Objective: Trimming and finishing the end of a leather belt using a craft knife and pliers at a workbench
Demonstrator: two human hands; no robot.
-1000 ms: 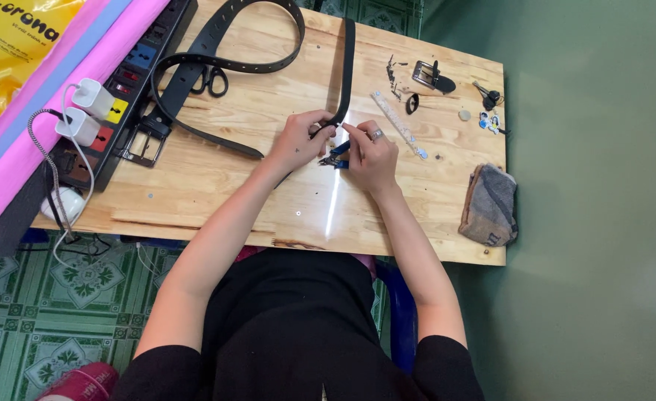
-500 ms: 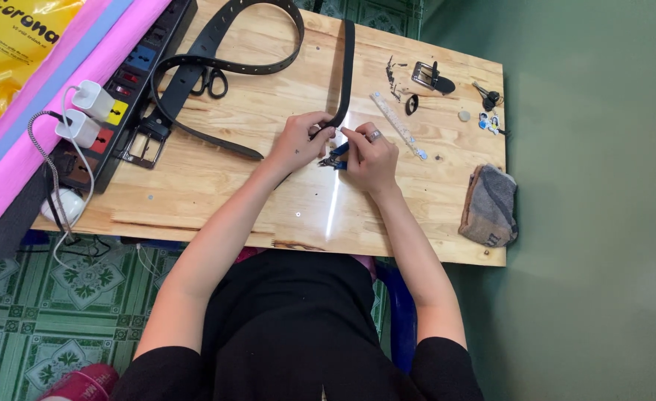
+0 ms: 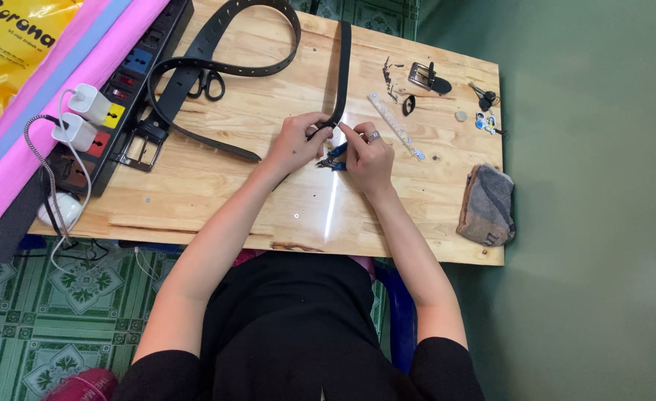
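Chargers, two white plug blocks (image 3: 81,115), sit in the black power strip (image 3: 131,82) far left, clear of the work. Mid-table, the left hand (image 3: 296,141) pinches the long black leather belt's (image 3: 341,70) near end, steadying it. Just right, the right hand (image 3: 365,152) is closed round small blue-handled pliers (image 3: 333,157) at that end.

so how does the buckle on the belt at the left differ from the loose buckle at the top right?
The belt buckle is fixed to the black belt; the loose buckle lies apart with no strap. The belt buckle is larger, an open rectangular frame; the loose buckle is smaller and more compact. The belt buckle sits beside the power strip; the loose buckle sits among small parts. Both look like silvery metal, flat on the wooden table.
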